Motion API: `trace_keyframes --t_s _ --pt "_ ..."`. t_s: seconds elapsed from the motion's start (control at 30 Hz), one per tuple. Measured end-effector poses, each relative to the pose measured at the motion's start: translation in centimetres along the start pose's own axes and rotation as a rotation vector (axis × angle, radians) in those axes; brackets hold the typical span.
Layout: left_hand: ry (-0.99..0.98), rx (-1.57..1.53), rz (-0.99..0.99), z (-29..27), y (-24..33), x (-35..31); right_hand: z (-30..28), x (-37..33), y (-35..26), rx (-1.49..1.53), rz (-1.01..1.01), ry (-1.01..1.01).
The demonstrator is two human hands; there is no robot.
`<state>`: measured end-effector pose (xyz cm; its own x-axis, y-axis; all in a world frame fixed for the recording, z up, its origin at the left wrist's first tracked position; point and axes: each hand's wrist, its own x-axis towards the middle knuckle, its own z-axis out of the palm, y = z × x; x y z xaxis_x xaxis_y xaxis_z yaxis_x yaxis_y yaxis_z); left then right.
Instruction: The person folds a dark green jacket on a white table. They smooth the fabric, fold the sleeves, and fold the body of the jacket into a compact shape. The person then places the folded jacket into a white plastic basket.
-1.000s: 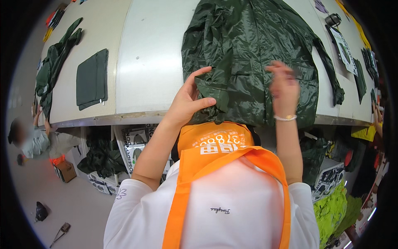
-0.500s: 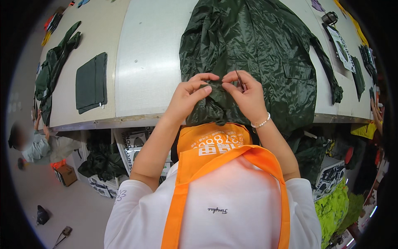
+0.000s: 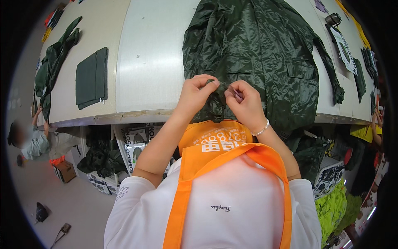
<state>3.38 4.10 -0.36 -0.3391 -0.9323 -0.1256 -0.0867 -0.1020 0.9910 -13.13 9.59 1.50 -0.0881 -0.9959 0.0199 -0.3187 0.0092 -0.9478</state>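
Observation:
A shiny dark green rain jacket [image 3: 265, 45] lies spread over the table, its lower edge hanging at the near side. My left hand [image 3: 195, 96] is closed, thumb and fingers pinching a gathered bit of the jacket near its front. Close beside it, my right hand [image 3: 248, 106] is curled with thumb and forefinger together at the same part of the cloth. A small slim metal tool, apparently thread snips [image 3: 237, 95], rests within the right hand's fingers; most of it is hidden. I cannot make out whether the right fingertips also grip cloth or a thread.
On the pale table [image 3: 149, 58], a folded dark green garment [image 3: 92, 79] lies left, with a crumpled green garment [image 3: 54, 66] beyond it. A packaged item [image 3: 343, 49] and a dark cup [image 3: 333, 19] sit right. Crates below hold green clothing [image 3: 101, 159]. Another person [image 3: 35, 141] stands far left.
My hands have moved slightly apart and turned. The snips' points no longer stick up above the right hand; the tool now lies lower among the fingers. The view has shifted slightly.

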Motion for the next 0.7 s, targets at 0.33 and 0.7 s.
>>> trace_keyframes --t_s 0.33,0.7 --pt "-0.088 0.164 0.126 0.8 0.6 -0.8 -0.6 1.4 -0.4 0.079 0.147 -0.027" --pt "0.003 -0.178 -0.137 -0.1 -1.5 0.1 -1.5 1.3 0.5 -0.031 0.087 -0.020"
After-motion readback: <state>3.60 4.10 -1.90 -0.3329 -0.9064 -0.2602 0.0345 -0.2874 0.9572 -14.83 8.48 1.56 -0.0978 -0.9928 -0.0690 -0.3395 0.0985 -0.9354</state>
